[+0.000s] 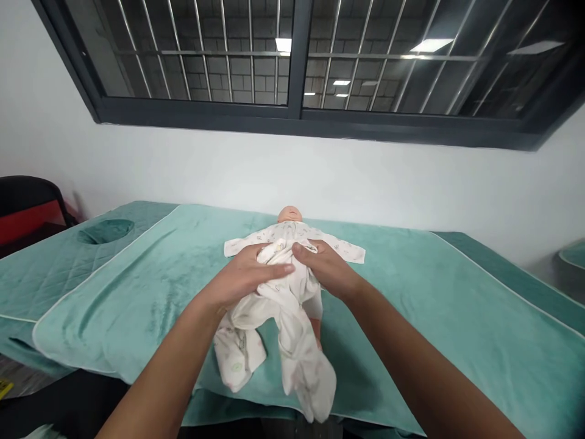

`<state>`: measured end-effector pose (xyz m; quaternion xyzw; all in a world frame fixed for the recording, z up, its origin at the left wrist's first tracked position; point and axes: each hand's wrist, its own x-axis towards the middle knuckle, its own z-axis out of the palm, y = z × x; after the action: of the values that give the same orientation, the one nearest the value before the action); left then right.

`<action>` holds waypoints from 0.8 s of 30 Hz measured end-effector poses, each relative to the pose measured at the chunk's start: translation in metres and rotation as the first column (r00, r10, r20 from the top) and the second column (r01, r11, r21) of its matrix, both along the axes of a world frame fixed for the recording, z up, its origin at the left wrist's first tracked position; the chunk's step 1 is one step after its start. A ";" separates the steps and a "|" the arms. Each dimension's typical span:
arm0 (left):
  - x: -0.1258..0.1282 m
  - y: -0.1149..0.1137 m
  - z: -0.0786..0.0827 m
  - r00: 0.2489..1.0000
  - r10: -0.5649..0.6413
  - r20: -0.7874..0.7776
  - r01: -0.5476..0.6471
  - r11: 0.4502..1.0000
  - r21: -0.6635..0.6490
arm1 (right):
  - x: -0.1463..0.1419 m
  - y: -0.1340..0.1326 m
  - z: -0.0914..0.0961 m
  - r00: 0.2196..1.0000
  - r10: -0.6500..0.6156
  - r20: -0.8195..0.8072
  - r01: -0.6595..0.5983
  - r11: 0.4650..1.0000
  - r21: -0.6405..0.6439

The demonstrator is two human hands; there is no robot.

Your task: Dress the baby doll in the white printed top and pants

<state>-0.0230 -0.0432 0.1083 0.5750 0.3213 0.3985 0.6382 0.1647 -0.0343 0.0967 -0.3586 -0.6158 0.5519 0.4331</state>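
A baby doll [289, 214] lies on its back on the green bed, head toward the wall. It wears a white patterned long-sleeved top [350, 249] with the sleeves spread out to both sides. Over its lower body I hold white footed baby pants [292, 332], bunched at the waist, the legs hanging toward me. My left hand [249, 271] is closed on the left side of the waist, thumb on top. My right hand [326, 265] grips the right side near the waistband. Part of the doll's bare leg [316, 329] shows beside the cloth; the rest is hidden.
A green cover [397, 317] lies over the bed, and a face hole [106, 231] is at its left end. A red and black chair [31, 213] stands at the far left. Behind the bed is a white wall [219, 171] under a barred window [292, 116].
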 end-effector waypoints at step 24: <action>0.007 0.007 -0.036 0.925 0.278 0.260 -0.237 0.955 -0.176 | 0.000 -0.008 -0.042 0.902 0.035 -0.431 -0.118 0.979 -0.168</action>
<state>-0.0156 -0.0362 0.0722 0.4183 0.3275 0.5330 0.6586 0.1646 -0.0421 0.0551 -0.2446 -0.4645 0.6896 0.4990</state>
